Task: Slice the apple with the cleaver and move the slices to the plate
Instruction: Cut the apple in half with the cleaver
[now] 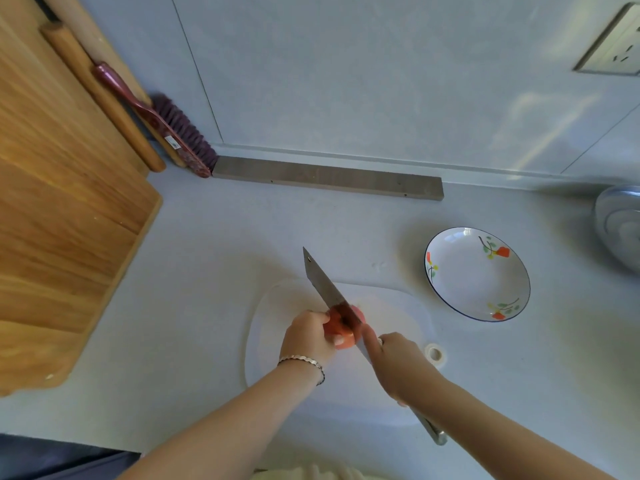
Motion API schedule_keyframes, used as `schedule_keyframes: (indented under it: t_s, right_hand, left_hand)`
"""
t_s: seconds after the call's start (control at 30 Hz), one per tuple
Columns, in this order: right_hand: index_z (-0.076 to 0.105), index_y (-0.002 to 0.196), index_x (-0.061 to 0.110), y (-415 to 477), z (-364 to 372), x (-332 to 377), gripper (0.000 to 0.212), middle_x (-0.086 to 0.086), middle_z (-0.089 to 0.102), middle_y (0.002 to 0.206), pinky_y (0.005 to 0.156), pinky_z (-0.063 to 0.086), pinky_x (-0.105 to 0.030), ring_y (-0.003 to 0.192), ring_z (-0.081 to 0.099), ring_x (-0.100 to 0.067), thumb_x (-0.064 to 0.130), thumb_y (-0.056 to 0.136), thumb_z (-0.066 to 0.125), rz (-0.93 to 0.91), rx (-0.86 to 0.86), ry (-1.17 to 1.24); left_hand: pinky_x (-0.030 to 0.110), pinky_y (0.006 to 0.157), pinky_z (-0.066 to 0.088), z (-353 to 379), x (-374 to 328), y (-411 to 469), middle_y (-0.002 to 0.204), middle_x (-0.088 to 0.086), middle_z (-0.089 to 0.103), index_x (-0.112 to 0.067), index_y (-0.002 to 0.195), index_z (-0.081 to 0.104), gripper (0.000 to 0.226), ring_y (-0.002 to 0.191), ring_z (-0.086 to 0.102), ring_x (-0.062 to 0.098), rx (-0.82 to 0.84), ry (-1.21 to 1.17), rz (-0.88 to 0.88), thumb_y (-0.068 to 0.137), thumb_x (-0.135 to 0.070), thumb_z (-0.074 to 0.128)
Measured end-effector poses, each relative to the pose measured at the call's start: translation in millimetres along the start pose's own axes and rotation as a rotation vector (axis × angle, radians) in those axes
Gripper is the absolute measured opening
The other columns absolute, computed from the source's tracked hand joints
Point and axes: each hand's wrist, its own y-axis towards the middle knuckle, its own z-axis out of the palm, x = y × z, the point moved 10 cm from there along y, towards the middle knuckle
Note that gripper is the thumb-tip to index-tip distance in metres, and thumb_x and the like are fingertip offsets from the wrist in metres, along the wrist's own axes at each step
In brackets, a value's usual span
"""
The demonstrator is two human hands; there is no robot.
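Note:
A red apple [337,329] sits on the white cutting board [391,306] near the counter's front. My left hand [306,336] grips the apple from the left, fingers curled over it. My right hand [398,365] holds the cleaver's handle, index finger stretched along the blade's spine. The cleaver [323,284] lies across the top of the apple, its blade tip pointing away and to the left. A white plate [457,271] with orange flowers and a blue rim stands to the right of the board, with nothing on it.
A large wooden board [62,202] leans at the left with a rolling pin [104,95] and a purple brush [180,133]. A grey strip [325,178] lies along the wall. A metal bowl [620,226] is at the right edge, a tape roll [434,353] beside the cutting board.

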Motion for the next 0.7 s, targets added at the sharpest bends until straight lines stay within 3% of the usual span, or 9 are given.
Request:
schedule_keyframes:
  t_s: [0.03, 0.07, 0.13, 0.23, 0.33, 0.47, 0.6, 0.7]
  right_hand:
    - [0.050, 0.092, 0.007, -3, -3, 2, 0.038, -0.002, 0.035, 0.064, 0.065, 0.040, -0.032, 0.057, 0.038, -0.014, 0.038, 0.101, 0.029, -0.044, -0.012, -0.023]
    - [0.046, 0.072, 0.013, -6, -4, 2, 0.047, -0.001, 0.038, 0.061, 0.067, 0.040, -0.031, 0.054, 0.038, -0.011, 0.047, 0.099, 0.026, -0.064, -0.015, -0.016]
    - [0.037, 0.060, 0.018, -6, -4, 0, 0.052, 0.000, 0.040, 0.058, 0.059, 0.037, -0.028, 0.051, 0.037, -0.009, 0.053, 0.096, 0.025, -0.073, -0.010, -0.001]
    - [0.036, 0.059, 0.018, -4, -2, -3, 0.051, 0.000, 0.040, 0.057, 0.051, 0.032, -0.020, 0.050, 0.037, -0.009, 0.052, 0.096, 0.026, -0.091, -0.010, -0.010]
    - [0.036, 0.061, 0.013, -2, -1, -10, 0.055, -0.001, 0.035, 0.058, 0.051, 0.030, -0.023, 0.052, 0.035, -0.014, 0.052, 0.097, 0.023, -0.071, -0.046, -0.050]
    - [0.050, 0.073, 0.010, 13, 14, -12, 0.057, 0.000, 0.040, 0.062, 0.054, 0.033, -0.024, 0.055, 0.040, -0.013, 0.052, 0.098, 0.020, -0.092, -0.055, -0.095]
    - [0.040, 0.062, 0.014, 21, 23, -14, 0.057, 0.000, 0.043, 0.060, 0.056, 0.033, -0.027, 0.057, 0.041, -0.014, 0.055, 0.096, 0.022, -0.106, -0.083, -0.005]
    - [0.035, 0.061, 0.013, 18, 24, -31, 0.056, 0.000, 0.039, 0.058, 0.054, 0.030, -0.028, 0.055, 0.037, -0.015, 0.056, 0.096, 0.024, -0.088, -0.094, 0.030]
  left_hand:
    - [0.026, 0.088, 0.048, 2, -1, -2, 0.111, 0.006, 0.064, -0.010, 0.107, 0.066, 0.024, 0.104, 0.061, 0.023, 0.008, 0.001, 0.006, 0.084, -0.015, 0.060]
    - [0.026, 0.088, 0.047, 4, -3, -2, 0.112, 0.006, 0.063, -0.011, 0.108, 0.065, 0.025, 0.105, 0.061, 0.023, 0.015, 0.004, 0.014, 0.084, -0.016, 0.060]
    - [0.025, 0.087, 0.045, 7, -5, -3, 0.112, 0.008, 0.060, -0.010, 0.108, 0.065, 0.025, 0.105, 0.060, 0.024, 0.017, 0.023, 0.028, 0.085, -0.016, 0.059]
    - [0.022, 0.083, 0.042, 8, -6, -1, 0.110, 0.010, 0.059, -0.006, 0.103, 0.065, 0.022, 0.103, 0.059, 0.025, 0.026, 0.025, 0.030, 0.085, -0.015, 0.059]
    - [0.025, 0.086, 0.045, 7, -6, 0, 0.109, 0.011, 0.059, -0.005, 0.103, 0.065, 0.022, 0.103, 0.059, 0.026, 0.028, 0.025, 0.031, 0.085, -0.014, 0.060]
    - [0.024, 0.077, 0.045, 8, -7, -3, 0.099, 0.009, 0.064, -0.007, 0.091, 0.067, 0.014, 0.095, 0.062, 0.025, 0.050, 0.008, 0.027, 0.080, -0.016, 0.063]
    - [0.023, 0.070, 0.044, 5, -5, -2, 0.091, 0.008, 0.069, -0.009, 0.083, 0.067, 0.010, 0.089, 0.065, 0.024, 0.047, -0.053, -0.002, 0.076, -0.014, 0.069]
    - [0.024, 0.077, 0.047, 4, -8, -1, 0.097, 0.007, 0.070, -0.009, 0.094, 0.069, 0.020, 0.095, 0.065, 0.023, 0.049, -0.080, 0.010, 0.075, -0.013, 0.071]
